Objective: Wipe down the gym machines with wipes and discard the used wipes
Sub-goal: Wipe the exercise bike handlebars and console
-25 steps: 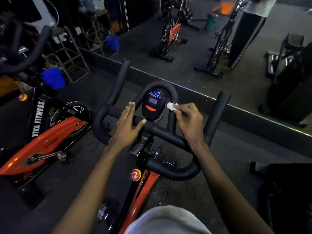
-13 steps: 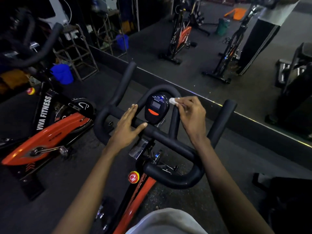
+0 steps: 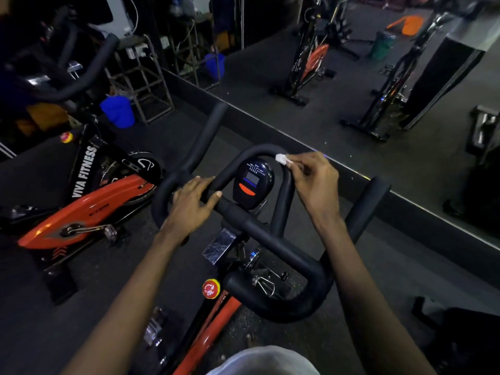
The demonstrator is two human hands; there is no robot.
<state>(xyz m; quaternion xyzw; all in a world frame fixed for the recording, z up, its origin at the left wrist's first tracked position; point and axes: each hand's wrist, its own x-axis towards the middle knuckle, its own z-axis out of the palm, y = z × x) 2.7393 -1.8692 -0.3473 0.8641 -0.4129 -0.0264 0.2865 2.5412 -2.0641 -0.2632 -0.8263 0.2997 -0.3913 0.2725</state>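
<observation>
Mid-frame, our right hand [image 3: 313,182] pinches the white wipe [image 3: 281,159] in curled fingers against the top of the handlebar [image 3: 249,151], while our left hand [image 3: 192,207] lies on it lower left, fingers straight.

Two hands [image 3: 189,209] [image 3: 318,185], one wipe [image 3: 280,158], two spin bikes [image 3: 273,235] [image 3: 92,204].

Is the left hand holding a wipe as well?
No, the left hand rests bare on the handlebar, while the only wipe in view is pinched in the right hand at the centre loop's top.
</observation>
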